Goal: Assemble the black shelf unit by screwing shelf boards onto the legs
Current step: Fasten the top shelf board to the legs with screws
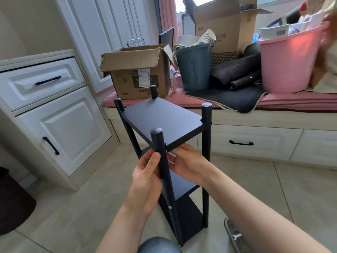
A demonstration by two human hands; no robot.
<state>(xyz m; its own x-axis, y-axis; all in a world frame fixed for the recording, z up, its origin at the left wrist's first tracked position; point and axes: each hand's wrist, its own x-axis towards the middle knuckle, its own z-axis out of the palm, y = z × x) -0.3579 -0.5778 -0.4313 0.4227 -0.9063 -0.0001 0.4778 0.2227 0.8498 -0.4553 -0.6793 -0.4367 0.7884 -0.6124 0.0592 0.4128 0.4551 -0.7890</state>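
Note:
The black shelf unit (164, 117) stands upright on the tiled floor in front of me, with several boards between its round legs. My left hand (145, 178) grips the near front leg (165, 172) just below the top board, thumb on its left side. My right hand (187, 161) is behind that leg, its fingers pinching at the joint under the top board's near corner; what they pinch is hidden. A silver screw head (170, 207) shows lower on the same leg.
A white cabinet (54, 114) stands at the left. A window bench behind the shelf carries a cardboard box (138, 73), a grey bucket (195, 66) and a pink tub (286, 63). A grey tray edge (235, 236) lies on the floor at the lower right.

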